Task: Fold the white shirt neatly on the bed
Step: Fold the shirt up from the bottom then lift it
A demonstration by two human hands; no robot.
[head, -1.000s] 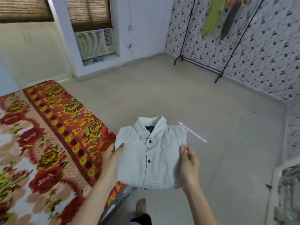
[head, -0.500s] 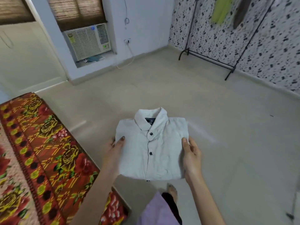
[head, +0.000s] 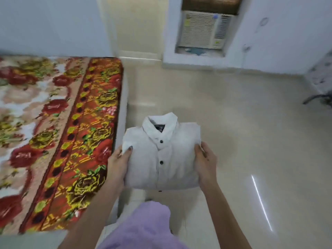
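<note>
The white shirt [head: 161, 155] is folded into a neat rectangle, collar away from me and dark buttons facing up. I hold it in the air over the floor, just right of the bed [head: 53, 133]. My left hand [head: 117, 164] grips its left edge with the thumb on top. My right hand [head: 205, 162] grips its right edge the same way. The bed carries a red, yellow and cream floral cover, and the shirt is not touching it.
A window air conditioner [head: 204, 29] sits in the far wall. A pale doorway [head: 136, 29] opens beyond the bed's corner. The black foot of a clothes rack [head: 318, 97] shows at the right edge. Cream tiled floor [head: 251, 141] spreads to the right. My lilac garment [head: 143, 229] fills the bottom.
The view has swung to the left, so the bed now lies alongside the shirt and the rack has slid to the right edge. Both hands keep the same hold on the folded shirt.
</note>
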